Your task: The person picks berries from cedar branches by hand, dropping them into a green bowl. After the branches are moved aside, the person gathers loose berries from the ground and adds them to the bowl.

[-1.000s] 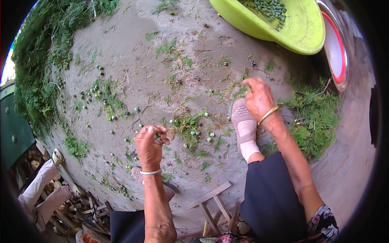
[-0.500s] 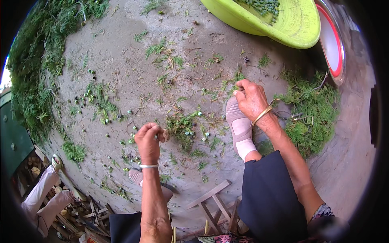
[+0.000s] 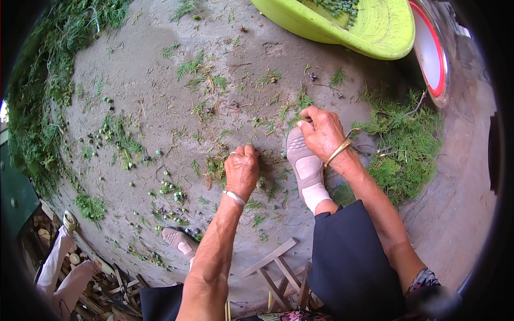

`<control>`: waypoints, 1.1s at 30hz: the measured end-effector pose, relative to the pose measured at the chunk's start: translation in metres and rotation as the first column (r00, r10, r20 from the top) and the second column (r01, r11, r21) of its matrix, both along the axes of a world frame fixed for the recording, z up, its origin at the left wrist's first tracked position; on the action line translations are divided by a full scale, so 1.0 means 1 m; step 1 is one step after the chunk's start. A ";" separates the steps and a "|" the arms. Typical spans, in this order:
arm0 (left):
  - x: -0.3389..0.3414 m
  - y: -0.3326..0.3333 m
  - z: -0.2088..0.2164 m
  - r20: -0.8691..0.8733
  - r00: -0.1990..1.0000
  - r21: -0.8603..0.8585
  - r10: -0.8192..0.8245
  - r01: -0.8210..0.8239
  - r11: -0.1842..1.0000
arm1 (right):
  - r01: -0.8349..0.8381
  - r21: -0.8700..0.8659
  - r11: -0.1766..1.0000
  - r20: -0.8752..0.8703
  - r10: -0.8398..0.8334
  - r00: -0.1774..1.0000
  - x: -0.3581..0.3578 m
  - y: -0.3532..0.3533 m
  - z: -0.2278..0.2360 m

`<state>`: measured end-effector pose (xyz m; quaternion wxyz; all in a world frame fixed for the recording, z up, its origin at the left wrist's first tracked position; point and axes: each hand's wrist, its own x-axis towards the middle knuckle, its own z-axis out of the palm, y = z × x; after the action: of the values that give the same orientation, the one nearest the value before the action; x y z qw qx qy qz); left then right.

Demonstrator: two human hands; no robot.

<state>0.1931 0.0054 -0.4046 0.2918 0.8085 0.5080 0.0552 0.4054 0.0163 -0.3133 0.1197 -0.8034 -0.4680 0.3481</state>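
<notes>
My left hand (image 3: 242,172) is low over the ground, its fingers curled down among green conifer sprigs (image 3: 216,169). Whatever those fingers hold is hidden beneath them. Above the toe of my pinkish-brown shoe (image 3: 297,147), my right hand (image 3: 324,135) has thumb and fingertips pressed together. I cannot make out what is in that pinch. Several small pale-green cones (image 3: 178,196) lie scattered to the left of my left hand, with bits of foliage among them.
A lime-green basin (image 3: 393,32) with small green cones stands at the far right, beside a red-rimmed white basin (image 3: 429,53). Cut branches lie in heaps left (image 3: 37,101) and right (image 3: 409,152). Another person's legs (image 3: 56,262), firewood (image 3: 75,259) and a wooden frame (image 3: 286,273) are near.
My left hand has moved right and reached down to the sprigs, its fingers now pointing away from me. My right hand stays pinched over the shoe. The whole view has shifted slightly.
</notes>
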 end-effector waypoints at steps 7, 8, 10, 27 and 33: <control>-0.035 0.018 0.031 0.262 0.732 -0.774 0.629 -0.229 0.590 | 0.017 0.002 1.000 -0.024 -0.017 1.000 0.009 -0.007 -0.006; -0.037 0.026 0.048 0.217 0.630 -0.890 0.746 -0.185 0.416 | 0.022 0.002 1.000 -0.020 -0.022 1.000 0.012 -0.008 -0.005; -0.023 0.022 0.057 0.187 0.536 -0.925 0.823 -0.186 0.331 | 0.022 -0.018 1.000 -0.006 -0.022 1.000 0.019 -0.010 -0.002; -0.003 -0.014 0.109 0.470 0.588 -0.652 0.658 -0.271 0.708 | -0.172 0.118 0.978 -0.305 0.201 0.931 -0.019 -0.020 0.051; 0.003 0.011 0.280 0.666 0.203 -0.663 0.718 -0.280 0.694 | -0.242 0.463 0.853 -0.550 0.491 0.676 -0.064 0.014 0.181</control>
<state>0.1965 0.0161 -0.1248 0.6374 0.3460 0.5047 0.4683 0.3419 0.0305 -0.1323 0.3426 -0.4835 -0.6049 0.5319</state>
